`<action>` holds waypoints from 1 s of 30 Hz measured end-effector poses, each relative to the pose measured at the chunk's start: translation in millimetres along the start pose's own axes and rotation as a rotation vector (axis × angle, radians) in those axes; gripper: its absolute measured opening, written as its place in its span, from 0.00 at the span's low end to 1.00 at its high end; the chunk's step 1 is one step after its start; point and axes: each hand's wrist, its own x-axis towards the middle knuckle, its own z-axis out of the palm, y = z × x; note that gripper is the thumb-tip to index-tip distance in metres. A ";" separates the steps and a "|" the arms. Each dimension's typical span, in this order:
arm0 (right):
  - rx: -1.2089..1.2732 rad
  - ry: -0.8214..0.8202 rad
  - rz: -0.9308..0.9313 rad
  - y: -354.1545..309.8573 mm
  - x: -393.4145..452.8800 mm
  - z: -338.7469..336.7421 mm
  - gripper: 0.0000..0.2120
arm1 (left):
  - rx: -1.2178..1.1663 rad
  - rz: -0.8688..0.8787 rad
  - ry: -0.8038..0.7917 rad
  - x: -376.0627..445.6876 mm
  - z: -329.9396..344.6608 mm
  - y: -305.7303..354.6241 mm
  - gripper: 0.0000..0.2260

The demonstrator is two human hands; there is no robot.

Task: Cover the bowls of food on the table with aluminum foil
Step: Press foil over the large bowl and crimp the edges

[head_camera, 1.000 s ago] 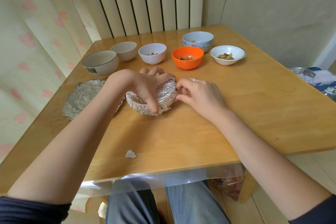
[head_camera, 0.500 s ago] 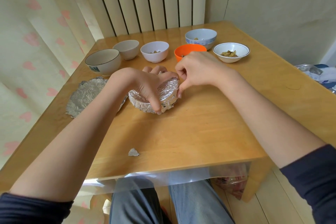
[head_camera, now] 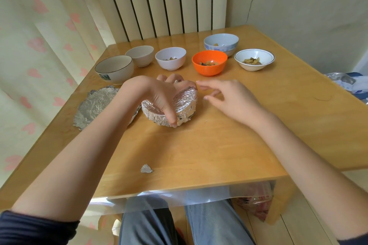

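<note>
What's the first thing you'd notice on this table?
The shiny foil-wrapped bowl in the middle of the table, with the left hand pressing on it and the right hand open just beside it. Next, the bright orange bowl of food in the row of uncovered bowls behind.

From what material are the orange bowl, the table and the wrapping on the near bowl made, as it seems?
Orange bowl: probably plastic, judging by its uniform bright colour and soft sheen. Table: light wood, with visible grain under a glossy finish. Wrapping on the near bowl: aluminium foil, silver, crinkled and reflective.
</note>
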 end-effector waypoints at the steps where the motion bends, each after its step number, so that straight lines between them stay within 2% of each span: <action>1: 0.002 -0.002 0.011 -1.0 -6.9 7.5 0.22 | 0.002 0.000 0.001 -0.1 -0.1 0.0 0.50; 3: 0.074 -0.026 0.045 -4.3 -15.5 21.1 0.24 | 0.004 0.000 0.007 0.4 0.2 -0.5 0.50; 7: 0.620 -0.152 0.177 -14.3 -18.2 33.0 0.31 | 0.006 -0.034 0.028 -1.2 1.4 -0.2 0.49; 10: 0.719 -0.263 0.208 -13.9 -18.9 36.0 0.36 | -0.005 -0.071 0.037 -1.4 2.7 0.4 0.48; 14: 0.363 -0.122 0.237 -9.2 -20.9 39.3 0.42 | 0.002 -0.107 0.024 -2.2 2.0 0.2 0.54; 17: 0.114 -0.050 0.143 -12.9 -20.9 40.3 0.37 | 0.005 -0.076 0.029 -6.4 2.3 0.8 0.60; 19: 0.018 -0.017 0.085 -16.0 -20.9 41.9 0.32 | -0.023 -0.001 0.069 -9.0 5.1 -1.0 0.57; 23: -0.065 0.013 0.091 -22.0 -19.9 46.8 0.29 | -0.101 0.088 0.075 -11.4 10.7 -3.9 0.43; 27: -0.232 0.043 0.060 -26.5 -12.6 42.7 0.25 | -0.086 0.095 0.076 -7.4 9.9 -3.8 0.43; 30: -0.256 0.033 0.013 -25.0 -9.2 38.8 0.23 | -0.098 0.105 0.074 -4.8 10.2 -5.9 0.42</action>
